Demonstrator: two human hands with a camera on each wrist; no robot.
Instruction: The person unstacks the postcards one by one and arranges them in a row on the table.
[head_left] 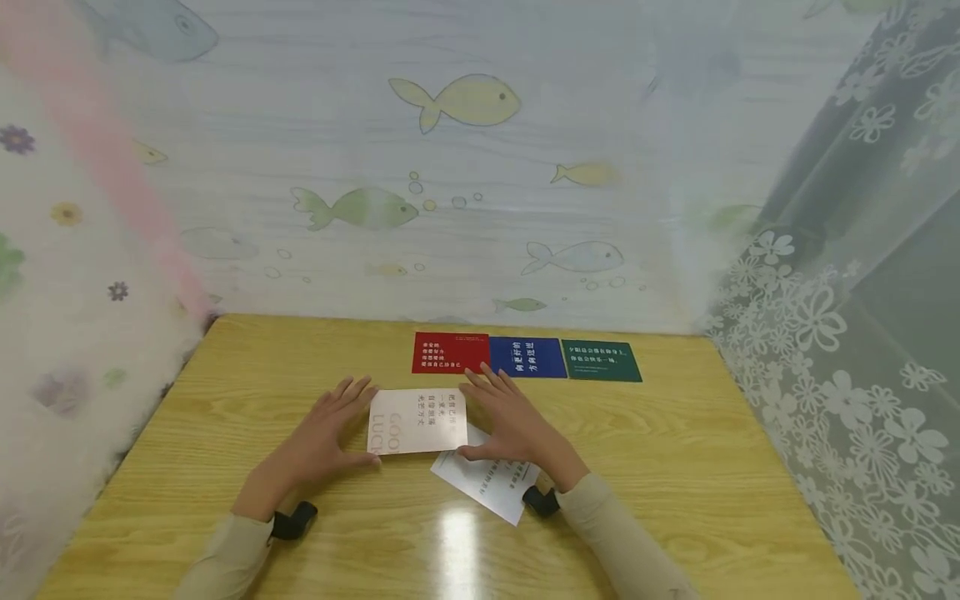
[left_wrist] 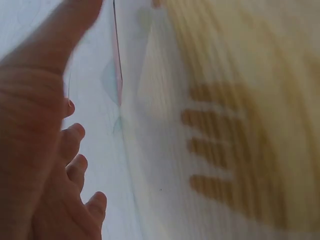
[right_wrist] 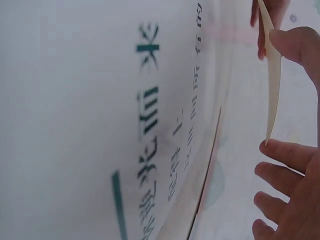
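1. Head view: both hands work a pale pink card [head_left: 417, 421] mid-bench [head_left: 675, 467]. The left hand [head_left: 322, 437] has its fingers spread along the card's left edge, thumb at the near-left corner. The right hand [head_left: 513, 421] has fingers splayed at the right edge, thumb under the near-right corner. My read: an edge grip from both sides keeps the card square and its face clear. Print: "GOOD LUCK" partly covered, plus lines of Chinese I can't read.
2. A white card [head_left: 483, 483] lies skewed under the pink card's near-right corner and the right wrist; it carries Chinese text, too small to read.
3. Behind, a row is set edge to edge: red card [head_left: 451, 352], blue card [head_left: 527, 357], green card [head_left: 602, 361]. All have white Chinese text, illegible here. It looks like a sorted line.
4. Left wrist view: blurred. The thumb is up and the fingers [left_wrist: 75, 165] loosely curled, apart; no card is clearly in contact. A hand shadow falls on the wood.
5. Right wrist view: the thumb pinches a thin card edge [right_wrist: 270, 80], fingers [right_wrist: 290, 170] below it apart. The white card fills the frame with large teal and grey Chinese characters, sideways; not reliably readable.
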